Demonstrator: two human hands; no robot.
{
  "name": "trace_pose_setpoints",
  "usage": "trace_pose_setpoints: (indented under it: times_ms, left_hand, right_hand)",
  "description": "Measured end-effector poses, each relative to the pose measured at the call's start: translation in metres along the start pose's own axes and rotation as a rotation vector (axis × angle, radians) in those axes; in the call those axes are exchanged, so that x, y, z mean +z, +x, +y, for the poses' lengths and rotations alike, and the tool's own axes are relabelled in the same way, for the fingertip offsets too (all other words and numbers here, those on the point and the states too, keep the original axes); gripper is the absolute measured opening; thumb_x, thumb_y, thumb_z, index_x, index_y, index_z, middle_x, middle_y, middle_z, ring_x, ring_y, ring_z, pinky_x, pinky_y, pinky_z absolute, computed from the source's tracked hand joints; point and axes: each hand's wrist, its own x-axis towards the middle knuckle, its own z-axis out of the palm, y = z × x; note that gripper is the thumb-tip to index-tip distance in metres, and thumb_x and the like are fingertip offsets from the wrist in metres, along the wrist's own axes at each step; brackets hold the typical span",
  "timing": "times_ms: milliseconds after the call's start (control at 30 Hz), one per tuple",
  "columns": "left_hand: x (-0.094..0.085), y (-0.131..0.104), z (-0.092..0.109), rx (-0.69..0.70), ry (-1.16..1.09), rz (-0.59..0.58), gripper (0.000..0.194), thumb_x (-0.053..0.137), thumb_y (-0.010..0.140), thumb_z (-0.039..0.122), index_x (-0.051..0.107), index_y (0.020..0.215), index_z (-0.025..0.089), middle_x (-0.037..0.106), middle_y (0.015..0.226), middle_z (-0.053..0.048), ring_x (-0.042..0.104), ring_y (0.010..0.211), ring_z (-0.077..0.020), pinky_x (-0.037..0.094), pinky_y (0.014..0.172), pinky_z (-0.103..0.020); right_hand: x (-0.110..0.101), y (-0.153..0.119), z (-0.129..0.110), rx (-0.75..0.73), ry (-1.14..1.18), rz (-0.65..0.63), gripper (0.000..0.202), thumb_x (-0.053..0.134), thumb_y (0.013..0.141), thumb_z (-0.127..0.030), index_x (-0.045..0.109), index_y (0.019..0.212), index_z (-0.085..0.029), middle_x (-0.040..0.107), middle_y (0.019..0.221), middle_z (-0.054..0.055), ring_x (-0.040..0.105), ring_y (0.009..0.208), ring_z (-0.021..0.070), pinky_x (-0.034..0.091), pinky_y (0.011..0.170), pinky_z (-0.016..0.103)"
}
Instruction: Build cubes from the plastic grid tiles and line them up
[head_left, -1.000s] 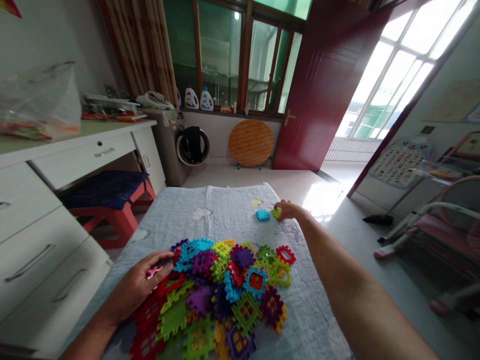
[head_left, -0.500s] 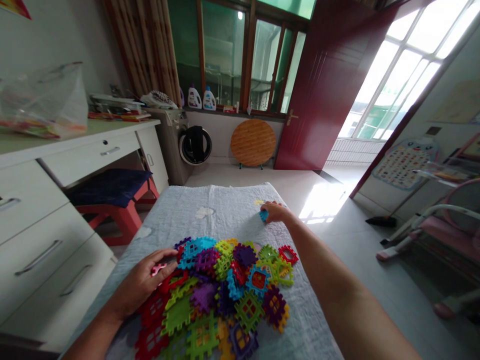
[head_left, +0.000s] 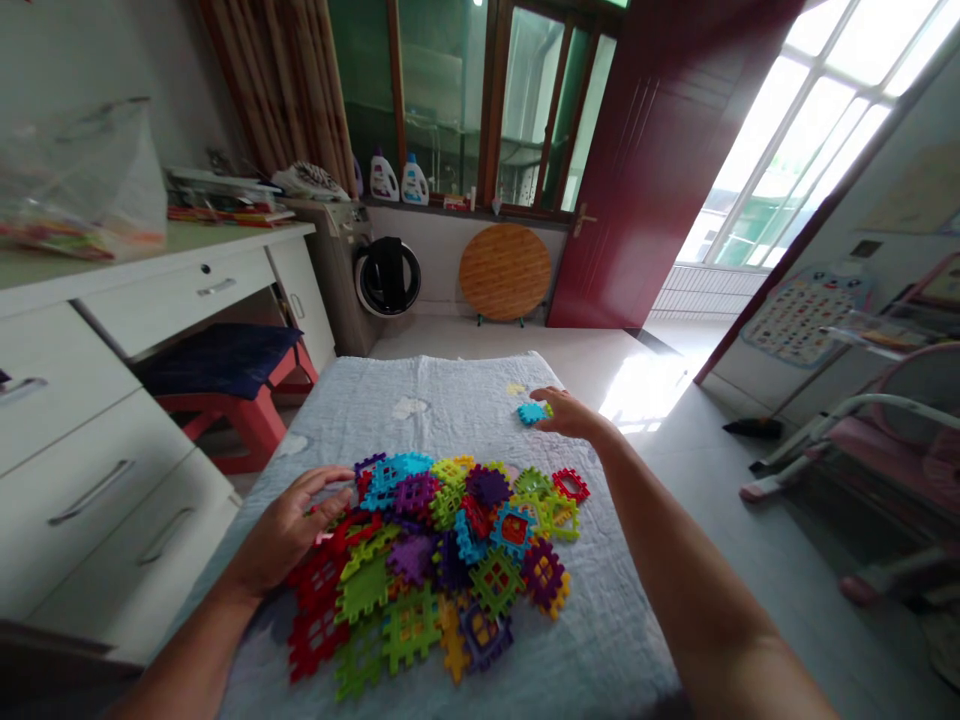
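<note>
On the far right of the cloth lies a blue interlocking plastic tile (head_left: 532,413), seemingly flat. My right hand (head_left: 564,413) is just right of it, fingers apart; a small green-yellow bit shows by its fingertips, and contact with the tile is unclear. A heap of toothed building tiles (head_left: 450,540) in red, green, purple, blue and yellow covers the near middle. My left hand (head_left: 304,520) rests at the heap's left edge, fingers stretched and thumb apart, fingertips near a red tile. A pink piece (head_left: 322,538) peeks out below the thumb, partly hidden.
The pale blue cloth (head_left: 360,400) covers the table. A red stool (head_left: 247,420) with a dark seat stands left, beside the white drawers (head_left: 97,470). Behind are a washing machine (head_left: 330,270) and a round wooden tabletop (head_left: 505,272). A pink chair (head_left: 877,415) stands right.
My right hand has let go of the blue tile and shifted slightly right; the tile now lies flatter. My left hand has opened off the pink piece. The camera view has shifted slightly.
</note>
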Motion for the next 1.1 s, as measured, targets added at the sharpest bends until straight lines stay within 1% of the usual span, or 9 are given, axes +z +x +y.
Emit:
trace_pose_setpoints:
  times_ms: [167, 333, 467, 567, 733, 833, 933, 1033, 1100]
  left_hand:
    - [-0.001, -0.002, 0.009, 0.061, 0.050, 0.102, 0.049, 0.051, 0.079, 0.059, 0.062, 0.106, 0.020, 0.060, 0.119, -0.009, 0.053, 0.115, -0.0291, 0.050, 0.091, -0.037]
    - [0.004, -0.005, 0.014, 0.039, 0.091, 0.065, 0.051, 0.050, 0.078, 0.061, 0.063, 0.105, 0.019, 0.064, 0.114, -0.007, 0.059, 0.107, -0.0269, 0.050, 0.090, -0.036]
    - [0.006, -0.004, 0.012, 0.066, 0.134, 0.060, 0.048, 0.051, 0.078, 0.059, 0.065, 0.103, 0.020, 0.068, 0.109, -0.005, 0.061, 0.105, -0.0251, 0.047, 0.092, -0.033]
    - [0.006, -0.003, 0.008, 0.049, 0.126, 0.041, 0.047, 0.051, 0.079, 0.058, 0.064, 0.105, 0.020, 0.068, 0.110, -0.005, 0.061, 0.104, -0.0245, 0.048, 0.090, -0.032]
    - [0.006, -0.001, 0.006, 0.048, 0.164, 0.033, 0.048, 0.051, 0.079, 0.058, 0.064, 0.106, 0.021, 0.068, 0.110, -0.005, 0.062, 0.103, -0.0244, 0.048, 0.090, -0.032]
    - [0.005, 0.000, 0.007, 0.062, 0.197, 0.044, 0.047, 0.051, 0.078, 0.059, 0.066, 0.104, 0.022, 0.069, 0.108, -0.004, 0.063, 0.102, -0.0240, 0.048, 0.090, -0.031]
    - [0.005, 0.000, 0.009, 0.082, 0.221, 0.063, 0.047, 0.051, 0.077, 0.060, 0.067, 0.101, 0.022, 0.069, 0.107, -0.004, 0.063, 0.101, -0.0240, 0.048, 0.090, -0.030]
    - [0.005, 0.000, 0.009, 0.083, 0.226, 0.066, 0.048, 0.051, 0.077, 0.060, 0.067, 0.101, 0.022, 0.069, 0.107, -0.005, 0.063, 0.102, -0.0243, 0.048, 0.090, -0.030]
    - [0.005, 0.000, 0.007, 0.077, 0.211, 0.053, 0.048, 0.051, 0.078, 0.060, 0.067, 0.103, 0.022, 0.069, 0.108, -0.005, 0.063, 0.102, -0.0247, 0.048, 0.091, -0.031]
  right_hand:
    - [-0.002, -0.044, -0.027, -0.092, 0.197, -0.070, 0.035, 0.062, 0.074, -0.024, 0.062, 0.108, -0.018, 0.067, 0.093, 0.005, 0.060, 0.081, 0.0161, 0.045, 0.072, 0.027]
    - [0.013, -0.065, -0.053, -0.058, 0.067, -0.134, 0.024, 0.057, 0.074, -0.017, 0.067, 0.096, -0.018, 0.068, 0.090, 0.005, 0.061, 0.079, 0.0170, 0.043, 0.070, 0.025]
    - [0.029, -0.063, -0.053, -0.043, 0.020, -0.150, 0.032, 0.058, 0.066, -0.013, 0.068, 0.097, -0.017, 0.067, 0.095, 0.007, 0.060, 0.084, 0.0187, 0.042, 0.073, 0.025]
    - [0.036, -0.060, -0.048, -0.050, 0.074, -0.133, 0.030, 0.059, 0.066, -0.015, 0.069, 0.095, -0.017, 0.065, 0.084, 0.004, 0.057, 0.075, 0.0154, 0.040, 0.068, 0.023]
    - [0.040, -0.059, -0.039, -0.045, 0.291, -0.111, 0.016, 0.056, 0.068, -0.013, 0.067, 0.078, -0.017, 0.055, 0.066, -0.003, 0.047, 0.059, 0.0092, 0.033, 0.055, 0.020]
    - [0.042, -0.059, -0.036, -0.042, 0.499, -0.021, 0.014, 0.056, 0.069, -0.014, 0.064, 0.081, -0.016, 0.047, 0.059, -0.006, 0.042, 0.054, 0.0079, 0.031, 0.051, 0.020]
    - [0.044, -0.058, -0.037, -0.001, 0.633, 0.181, 0.015, 0.056, 0.073, -0.018, 0.062, 0.087, -0.016, 0.042, 0.057, -0.007, 0.039, 0.052, 0.0084, 0.032, 0.051, 0.021]
    - [0.046, -0.056, -0.042, 0.035, 0.535, 0.433, 0.012, 0.056, 0.074, -0.017, 0.062, 0.085, -0.018, 0.048, 0.067, -0.004, 0.046, 0.062, 0.0107, 0.039, 0.063, 0.024]
    - [0.047, -0.055, -0.046, 0.014, 0.411, 0.498, 0.010, 0.057, 0.075, -0.014, 0.063, 0.082, -0.019, 0.053, 0.076, 0.000, 0.051, 0.072, 0.0128, 0.040, 0.072, 0.026]
